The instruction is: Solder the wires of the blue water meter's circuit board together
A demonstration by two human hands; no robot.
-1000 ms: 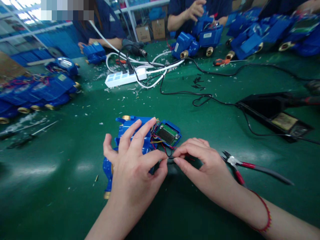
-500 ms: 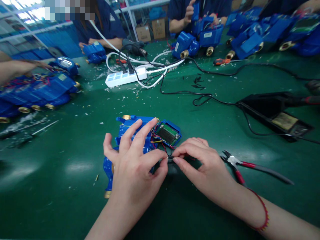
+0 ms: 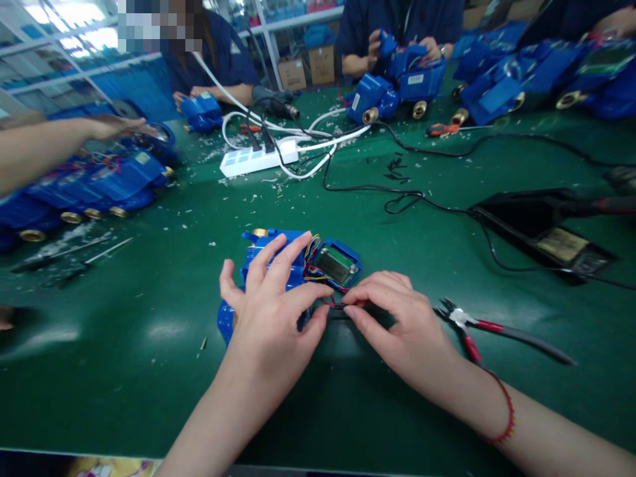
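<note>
My right hand (image 3: 397, 311) pinches a thin black wire (image 3: 337, 306) between thumb and forefinger. My left hand (image 3: 275, 305) is open beside it, the thumb and forefinger tips slightly parted around red wires (image 3: 325, 301) and the other fingers spread. Under and behind the left hand lies a blue meter body (image 3: 258, 252) with a brass fitting, partly hidden by that hand. Its display board (image 3: 335, 264), green in a blue frame, sits to the right, joined by several coloured wires (image 3: 312, 255). Red-and-black-handled cutters (image 3: 462, 319) lie open just right of my right hand.
A white power strip (image 3: 258, 159) with cables stands behind. A black soldering iron holder (image 3: 527, 212) is at the right, its cord (image 3: 368, 189) crossing the table. Blue meters (image 3: 114, 182) line the left under a co-worker's arm (image 3: 50, 149). A screwdriver (image 3: 442, 130) lies farther back.
My left thumb and forefinger have parted from their pinch, showing the red wires. My right hand keeps its pinch. The view has shifted slightly, and the co-worker's arm at left reaches farther in.
</note>
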